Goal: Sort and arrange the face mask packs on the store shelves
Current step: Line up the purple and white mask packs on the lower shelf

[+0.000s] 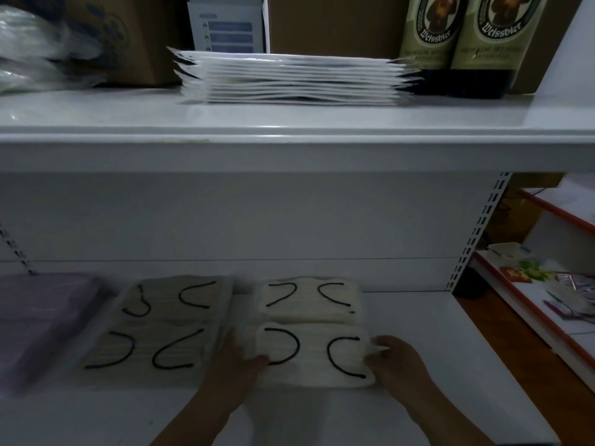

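White store shelving fills your view, with the lower shelf point(418, 333) nearest. Your left hand point(233, 365) and right hand point(397, 362) bracket the front cream mask pack point(314, 354), one at each short end. The left grip lies narrow, thumb on the pack's left edge. The right grip pinches the pack's right edge. The pack's long axis runs left to right, directly between both hands, so neither hand is nearer. A second cream pack point(310, 300) sits just behind, touching it. Two grey-beige packs point(161, 326) lie to the left, a purple pack point(42, 320) beyond those. On the upper shelf point(289, 136), a stack of white packs point(296, 78) rests beside two Weissbier cartons point(470, 43).
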Motion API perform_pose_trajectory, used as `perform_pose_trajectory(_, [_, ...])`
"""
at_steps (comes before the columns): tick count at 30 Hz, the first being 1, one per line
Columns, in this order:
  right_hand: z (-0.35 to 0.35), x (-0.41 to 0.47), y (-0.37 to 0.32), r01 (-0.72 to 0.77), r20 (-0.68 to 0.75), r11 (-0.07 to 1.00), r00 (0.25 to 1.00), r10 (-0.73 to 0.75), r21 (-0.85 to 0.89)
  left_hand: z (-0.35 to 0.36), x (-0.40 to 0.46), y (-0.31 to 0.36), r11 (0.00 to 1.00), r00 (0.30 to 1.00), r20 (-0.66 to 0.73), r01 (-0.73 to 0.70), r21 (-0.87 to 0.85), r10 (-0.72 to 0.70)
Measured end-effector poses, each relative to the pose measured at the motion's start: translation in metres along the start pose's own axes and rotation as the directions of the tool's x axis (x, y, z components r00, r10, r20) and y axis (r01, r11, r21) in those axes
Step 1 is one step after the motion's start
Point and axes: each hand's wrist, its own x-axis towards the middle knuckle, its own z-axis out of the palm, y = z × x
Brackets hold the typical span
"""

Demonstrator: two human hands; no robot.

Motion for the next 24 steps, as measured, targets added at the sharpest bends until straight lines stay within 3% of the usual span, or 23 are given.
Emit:
perform_pose_trajectory(2, [-0.001, -0.002, 0.001, 0.034, -0.03, 0.998, 0.999, -0.036, -0.047, 0.0, -0.012, 0.003, 0.959, 0.975, -0.082, -0.183, 0.215, 0.205])
perform_pose_trajectory(4, [0.0, -0.007, 0.008, 0.138, -0.122, 0.971, 0.979, -0.163, -0.194, 0.002, -0.022, 0.003, 0.767, 0.816, -0.142, -0.447, 0.46, 0.56])
perform_pose_trajectory(5, [0.002, -0.012, 0.011, 0.224, -0.15, 0.929, 0.949, -0.276, -0.294, 0.004, -0.027, 0.005, 0.662, 0.753, -0.083, -0.514, 0.545, 0.653])
perform_pose_trajectory(7, [0.008, -0.024, 0.015, 0.434, -0.059, 0.735, 0.841, -0.538, -0.521, 0.011, -0.029, 0.004, 0.391, 0.64, 0.121, -0.597, 0.701, 0.759])
perform_pose_trajectory(9, [0.013, -0.029, 0.017, 0.541, 0.109, 0.459, 0.722, -0.683, -0.705, 0.013, -0.021, 0.0, 0.213, 0.605, 0.284, -0.617, 0.757, 0.744])
perform_pose_trajectory(11, [0.015, -0.03, 0.013, 0.538, 0.229, 0.297, 0.705, -0.671, -0.789, 0.009, -0.011, -0.001, 0.174, 0.639, 0.368, -0.622, 0.763, 0.675])
perform_pose_trajectory(15, [0.011, -0.019, 0.009, 0.497, 0.273, 0.204, 0.723, -0.634, -0.843, -0.001, 0.0, -0.003, 0.142, 0.669, 0.444, -0.632, 0.762, 0.595])
perform_pose_trajectory(20, [0.005, -0.016, -0.002, 0.488, 0.307, 0.209, 0.772, -0.557, -0.847, -0.001, 0.001, 0.001, 0.12, 0.684, 0.48, -0.633, 0.765, 0.55])
perform_pose_trajectory(22, [0.006, -0.018, -0.002, 0.507, 0.306, 0.23, 0.762, -0.571, -0.831, -0.001, 0.002, 0.003, 0.113, 0.689, 0.476, -0.624, 0.773, 0.546])
perform_pose_trajectory(24, [0.01, -0.017, 0.001, 0.535, 0.33, 0.187, 0.72, -0.61, -0.824, -0.002, 0.003, 0.001, 0.103, 0.686, 0.48, -0.624, 0.775, 0.546])
